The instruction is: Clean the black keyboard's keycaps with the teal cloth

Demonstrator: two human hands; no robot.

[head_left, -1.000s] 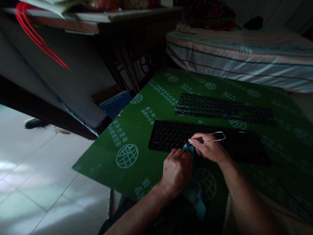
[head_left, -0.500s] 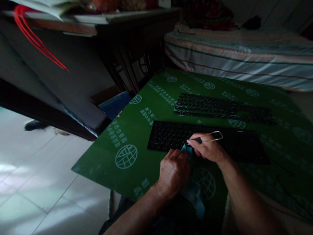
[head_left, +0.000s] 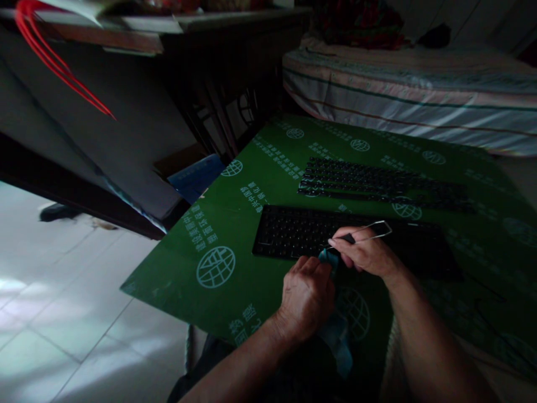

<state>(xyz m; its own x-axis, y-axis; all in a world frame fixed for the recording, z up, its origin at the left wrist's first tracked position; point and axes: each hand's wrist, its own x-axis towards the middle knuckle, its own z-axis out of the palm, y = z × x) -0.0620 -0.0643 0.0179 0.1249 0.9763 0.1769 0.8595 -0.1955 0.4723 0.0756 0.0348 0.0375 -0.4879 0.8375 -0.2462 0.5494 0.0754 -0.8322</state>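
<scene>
My right hand pinches a wire keycap puller by its dark handle, its loop pointing right over the black keyboard base. My left hand is closed around a teal cloth that reaches up to the puller's tip and hangs down off the near edge. Both hands sit at the keyboard's front edge on a green printed board. Behind the keyboard lie rows of removed black keycaps.
A bed with a striped mattress runs along the back right. Dark furniture and a slanted panel stand left of the board, with a blue box beneath. Pale floor tiles lie at the lower left.
Both hands shifted slightly right along the keyboard's front edge, and the puller's loop tilted a little upward. The cloth stays in my left hand.
</scene>
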